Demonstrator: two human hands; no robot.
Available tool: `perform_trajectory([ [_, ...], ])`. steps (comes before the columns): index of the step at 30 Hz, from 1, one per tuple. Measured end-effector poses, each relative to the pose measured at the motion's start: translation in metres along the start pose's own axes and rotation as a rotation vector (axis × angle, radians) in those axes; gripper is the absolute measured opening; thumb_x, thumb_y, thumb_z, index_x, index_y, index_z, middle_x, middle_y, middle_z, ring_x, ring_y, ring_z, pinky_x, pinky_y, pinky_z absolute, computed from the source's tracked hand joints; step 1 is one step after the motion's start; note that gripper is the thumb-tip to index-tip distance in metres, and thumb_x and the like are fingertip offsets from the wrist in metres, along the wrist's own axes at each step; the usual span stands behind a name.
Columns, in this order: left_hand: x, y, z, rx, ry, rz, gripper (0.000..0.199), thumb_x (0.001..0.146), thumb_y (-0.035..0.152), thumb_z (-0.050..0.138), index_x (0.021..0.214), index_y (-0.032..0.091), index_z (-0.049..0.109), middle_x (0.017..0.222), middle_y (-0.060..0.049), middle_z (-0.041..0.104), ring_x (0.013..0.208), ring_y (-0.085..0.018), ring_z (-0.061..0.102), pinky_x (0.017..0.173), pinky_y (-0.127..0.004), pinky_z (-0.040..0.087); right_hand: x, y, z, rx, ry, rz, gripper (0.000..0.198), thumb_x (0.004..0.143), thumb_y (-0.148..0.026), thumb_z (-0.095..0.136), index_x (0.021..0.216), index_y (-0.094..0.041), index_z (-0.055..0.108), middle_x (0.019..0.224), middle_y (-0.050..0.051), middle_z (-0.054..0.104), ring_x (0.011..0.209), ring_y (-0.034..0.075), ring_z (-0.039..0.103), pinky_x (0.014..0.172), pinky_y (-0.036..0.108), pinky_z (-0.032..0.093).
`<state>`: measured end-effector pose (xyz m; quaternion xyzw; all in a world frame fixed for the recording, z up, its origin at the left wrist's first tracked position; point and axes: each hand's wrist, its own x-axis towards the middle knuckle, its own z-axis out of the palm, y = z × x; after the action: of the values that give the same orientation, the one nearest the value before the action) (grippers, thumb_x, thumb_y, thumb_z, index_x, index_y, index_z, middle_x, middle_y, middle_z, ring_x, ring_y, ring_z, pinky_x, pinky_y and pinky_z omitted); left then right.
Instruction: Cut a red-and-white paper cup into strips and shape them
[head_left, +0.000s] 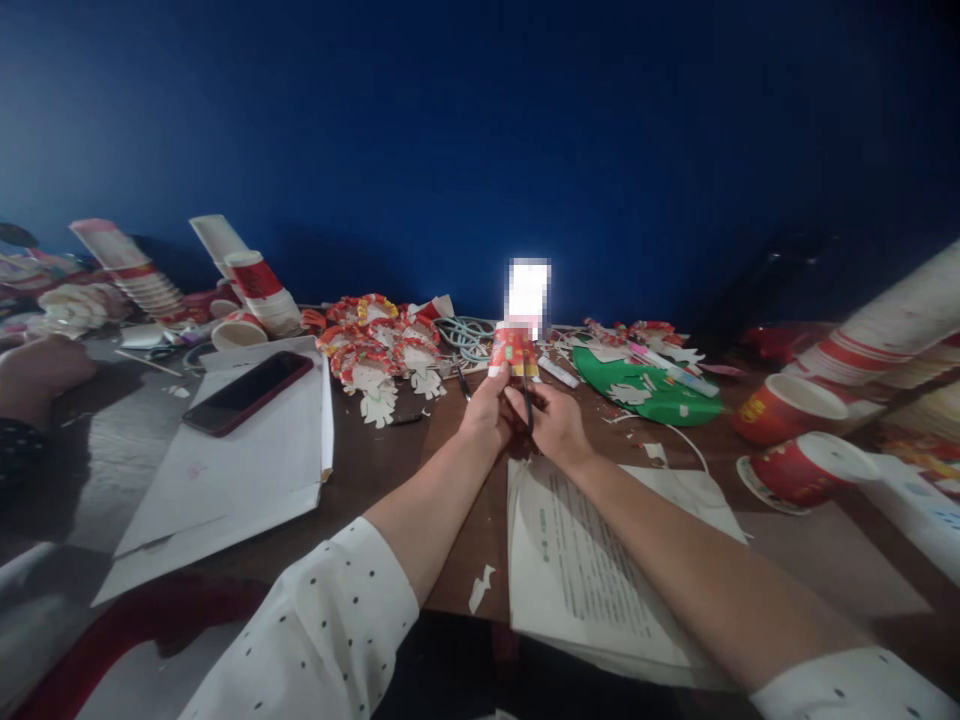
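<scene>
Just beyond the middle of the table, my left hand (487, 410) is closed around the lower part of a red patterned paper cup (511, 348). Close against it, my right hand (553, 418) grips a slim black tool (529, 400) that stands nearly upright by the cup; its kind is hard to make out. The fingertips of both hands meet below the cup and are partly hidden. A bright pixelated patch covers the area above the cup. Under my right forearm lie printed sheets (570, 560).
Left are a pile of red cut-paper pieces (375, 345), a phone (249, 392) on a white folder (225, 490), stacked cups (262, 290) and another person's hand (49, 370). Right are a green sheet (645, 390), a marker (675, 370), red cups (814, 468) and a cup stack (892, 300).
</scene>
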<state>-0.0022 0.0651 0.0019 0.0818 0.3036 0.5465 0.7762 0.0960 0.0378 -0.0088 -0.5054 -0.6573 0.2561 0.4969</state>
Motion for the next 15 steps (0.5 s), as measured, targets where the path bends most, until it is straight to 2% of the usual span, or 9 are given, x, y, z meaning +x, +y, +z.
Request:
perform_trajectory([
  [3,-0.001,0.000,-0.001,0.055,-0.098,0.041,0.026,0.090,0.029,0.053,0.068,0.015,0.058,0.048,-0.001,0.057,0.038,-0.012,0.054,0.041,-0.021,0.042,0.000,-0.003,-0.002,-0.022,0.002,-0.005,0.035,0.082,-0.047,0.062,0.087,-0.014,0.074,0.062,0.001,0.062,0.060,0.014,0.055,0.057,0.022,0.042],
  [8,-0.003,0.000,-0.001,0.087,-0.083,0.063,0.026,0.089,0.031,0.053,0.068,0.016,0.053,0.046,0.001,0.054,0.035,-0.011,0.051,0.037,-0.020,0.036,0.000,-0.007,-0.004,-0.068,0.001,-0.018,0.034,0.082,-0.047,0.061,0.082,-0.015,0.073,0.060,0.000,0.060,0.058,0.013,0.051,0.056,0.022,0.040],
  [15,-0.001,-0.001,0.000,0.186,-0.050,0.039,0.028,0.086,0.037,0.058,0.067,0.018,0.048,0.044,0.003,0.052,0.031,-0.012,0.045,0.033,-0.023,0.027,0.001,-0.014,-0.002,0.190,0.011,0.125,0.038,0.074,-0.052,0.068,0.078,-0.014,0.071,0.055,-0.001,0.055,0.051,0.012,0.046,0.045,0.022,0.036],
])
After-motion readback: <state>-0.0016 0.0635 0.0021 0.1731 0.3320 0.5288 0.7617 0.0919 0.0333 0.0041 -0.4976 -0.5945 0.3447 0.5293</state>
